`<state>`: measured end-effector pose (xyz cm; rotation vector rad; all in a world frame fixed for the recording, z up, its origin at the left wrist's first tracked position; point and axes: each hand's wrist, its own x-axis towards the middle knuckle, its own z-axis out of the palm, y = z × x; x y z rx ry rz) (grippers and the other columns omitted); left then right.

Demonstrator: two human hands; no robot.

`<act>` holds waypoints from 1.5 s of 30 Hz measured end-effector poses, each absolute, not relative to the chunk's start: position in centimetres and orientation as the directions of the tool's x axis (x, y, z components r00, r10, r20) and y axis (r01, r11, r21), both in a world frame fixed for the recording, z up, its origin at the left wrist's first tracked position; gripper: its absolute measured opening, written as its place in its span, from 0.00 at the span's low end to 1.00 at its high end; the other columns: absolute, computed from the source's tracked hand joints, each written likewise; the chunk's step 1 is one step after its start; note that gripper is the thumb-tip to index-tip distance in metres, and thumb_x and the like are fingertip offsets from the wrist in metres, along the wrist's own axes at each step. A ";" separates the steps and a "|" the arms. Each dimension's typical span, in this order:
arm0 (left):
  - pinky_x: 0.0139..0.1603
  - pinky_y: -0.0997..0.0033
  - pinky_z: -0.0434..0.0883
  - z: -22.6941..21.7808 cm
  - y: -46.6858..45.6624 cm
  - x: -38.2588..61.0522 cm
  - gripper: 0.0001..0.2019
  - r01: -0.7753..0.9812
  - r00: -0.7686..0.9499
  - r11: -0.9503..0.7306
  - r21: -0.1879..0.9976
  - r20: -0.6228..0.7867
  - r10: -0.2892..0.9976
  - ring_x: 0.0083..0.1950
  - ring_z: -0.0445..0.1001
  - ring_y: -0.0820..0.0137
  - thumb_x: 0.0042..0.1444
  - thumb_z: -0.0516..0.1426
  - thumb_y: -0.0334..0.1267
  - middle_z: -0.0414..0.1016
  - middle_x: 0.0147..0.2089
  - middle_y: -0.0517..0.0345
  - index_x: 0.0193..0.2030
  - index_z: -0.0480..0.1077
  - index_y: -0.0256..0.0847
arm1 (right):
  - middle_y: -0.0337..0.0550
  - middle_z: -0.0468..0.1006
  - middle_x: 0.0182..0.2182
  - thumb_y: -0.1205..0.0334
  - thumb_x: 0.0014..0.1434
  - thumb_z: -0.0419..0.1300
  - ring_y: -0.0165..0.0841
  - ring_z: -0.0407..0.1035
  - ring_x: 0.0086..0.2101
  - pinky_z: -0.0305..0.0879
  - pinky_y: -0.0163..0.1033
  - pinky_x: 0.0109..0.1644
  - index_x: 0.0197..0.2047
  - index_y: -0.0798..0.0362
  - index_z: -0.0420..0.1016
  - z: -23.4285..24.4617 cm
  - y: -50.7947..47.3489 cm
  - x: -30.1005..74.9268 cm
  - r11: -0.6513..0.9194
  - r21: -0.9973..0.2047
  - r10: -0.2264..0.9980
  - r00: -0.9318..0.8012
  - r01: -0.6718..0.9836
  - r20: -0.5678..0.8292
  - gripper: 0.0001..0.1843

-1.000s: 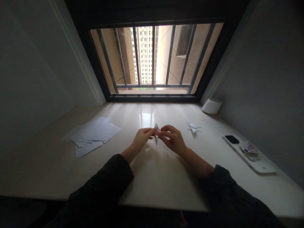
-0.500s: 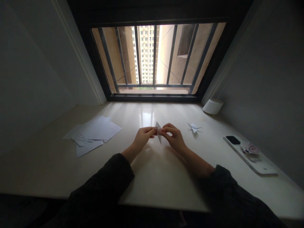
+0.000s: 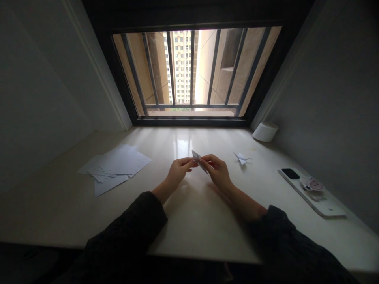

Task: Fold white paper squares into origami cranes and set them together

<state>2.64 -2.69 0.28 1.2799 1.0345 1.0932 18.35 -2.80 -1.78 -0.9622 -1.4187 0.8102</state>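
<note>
A small piece of folded white paper is held up over the middle of the sill, tilted with its upper tip to the left. My left hand pinches it from the left between thumb and fingers. From the other side my right hand is closed on the same paper, its fingertips near those of the left. Parts of the paper are hidden behind the fingers, so its exact folds cannot be made out. To the right of my right hand lies a finished-looking white paper crane.
Loose white paper sheets and small scraps lie at the left on the white sill. A phone with a round grip is at the right. A white cylindrical object stands by the barred window.
The folded paper has turned from nearly upright to a slant, its lower end now further right. My right hand has shifted slightly left, closer to the left one.
</note>
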 end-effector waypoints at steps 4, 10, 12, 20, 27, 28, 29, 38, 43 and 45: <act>0.41 0.66 0.68 0.2 -2.6 2.6 0.17 -0.015 0.187 -0.054 0.998 0.056 0.981 0.42 0.76 0.62 0.49 0.61 0.48 0.79 0.37 0.49 0.39 0.78 0.38 | 0.42 0.78 0.29 0.49 0.50 0.64 0.35 0.72 0.31 0.68 0.39 0.34 0.31 0.52 0.77 -1.8 -2.9 18.2 0.373 -0.926 0.927 0.020 0.061 0.375 0.14; 0.38 0.67 0.68 0.0 -2.5 2.6 0.15 0.027 0.197 -0.148 0.989 0.140 0.970 0.39 0.76 0.64 0.51 0.59 0.47 0.79 0.34 0.50 0.37 0.77 0.37 | 0.40 0.78 0.28 0.52 0.46 0.68 0.33 0.72 0.29 0.69 0.39 0.35 0.37 0.51 0.76 -1.8 -2.8 18.1 0.340 -0.939 0.940 0.063 -0.056 0.336 0.17; 0.38 0.68 0.68 0.0 -2.5 2.6 0.15 0.042 0.202 -0.178 0.983 0.166 0.965 0.38 0.76 0.65 0.53 0.58 0.47 0.79 0.33 0.51 0.36 0.77 0.37 | 0.40 0.78 0.28 0.52 0.46 0.68 0.33 0.73 0.29 0.69 0.39 0.35 0.37 0.52 0.76 -1.8 -2.7 18.1 0.322 -0.944 0.946 0.063 -0.077 0.318 0.17; 0.36 0.68 0.69 0.4 -2.8 2.6 0.16 0.080 0.133 -0.190 0.979 0.178 0.975 0.35 0.75 0.66 0.47 0.61 0.50 0.78 0.30 0.53 0.30 0.77 0.38 | 0.42 0.80 0.28 0.53 0.46 0.69 0.35 0.74 0.30 0.70 0.40 0.35 0.35 0.52 0.78 -1.7 -2.9 18.1 0.298 -0.950 0.955 0.027 -0.089 0.297 0.15; 0.33 0.70 0.67 0.2 -2.7 2.7 0.18 0.085 0.100 -0.125 0.989 0.116 0.988 0.34 0.73 0.67 0.47 0.60 0.53 0.76 0.28 0.54 0.30 0.77 0.37 | 0.44 0.81 0.31 0.52 0.47 0.67 0.37 0.74 0.33 0.71 0.42 0.39 0.36 0.51 0.80 -1.3 -3.3 18.0 0.354 -0.934 0.935 0.018 0.053 0.355 0.15; 0.33 0.70 0.67 0.2 -2.7 2.7 0.19 0.085 0.098 -0.128 0.988 0.119 0.988 0.34 0.73 0.67 0.47 0.60 0.53 0.76 0.28 0.54 0.30 0.77 0.37 | 0.44 0.81 0.31 0.52 0.47 0.67 0.37 0.74 0.33 0.71 0.42 0.39 0.36 0.51 0.80 -1.3 -3.3 18.0 0.359 -0.931 0.933 0.019 0.063 0.360 0.15; 0.33 0.70 0.66 0.2 -2.7 2.7 0.19 0.084 0.098 -0.131 0.988 0.123 0.988 0.34 0.73 0.67 0.47 0.60 0.53 0.76 0.28 0.54 0.30 0.77 0.37 | 0.44 0.81 0.31 0.52 0.47 0.67 0.37 0.74 0.32 0.70 0.42 0.39 0.36 0.51 0.80 -1.3 -3.3 18.0 0.360 -0.931 0.932 0.020 0.066 0.362 0.15; 0.36 0.69 0.68 0.7 -2.9 2.8 0.14 0.050 0.041 -0.192 0.980 0.190 0.981 0.36 0.74 0.66 0.48 0.61 0.49 0.79 0.32 0.54 0.32 0.78 0.39 | 0.42 0.78 0.27 0.49 0.45 0.67 0.32 0.70 0.28 0.68 0.38 0.32 0.39 0.53 0.79 -1.8 -2.8 18.0 0.244 -0.969 0.969 -0.018 -0.047 0.245 0.21; 0.37 0.69 0.68 0.6 -2.9 2.7 0.14 0.067 0.025 -0.197 0.978 0.196 0.980 0.36 0.74 0.66 0.49 0.61 0.47 0.79 0.32 0.54 0.32 0.79 0.39 | 0.42 0.77 0.24 0.45 0.44 0.66 0.31 0.67 0.25 0.62 0.35 0.26 0.29 0.54 0.79 -1.9 -2.8 18.2 0.176 -0.984 0.983 -0.043 -0.013 0.177 0.19; 0.37 0.69 0.68 0.4 -2.8 2.7 0.13 0.075 0.037 -0.222 0.972 0.220 0.975 0.36 0.74 0.66 0.49 0.61 0.47 0.79 0.33 0.55 0.32 0.78 0.39 | 0.41 0.76 0.23 0.44 0.45 0.66 0.30 0.66 0.24 0.61 0.35 0.26 0.27 0.54 0.79 -1.9 -2.8 18.2 0.170 -0.985 0.984 -0.059 -0.015 0.171 0.19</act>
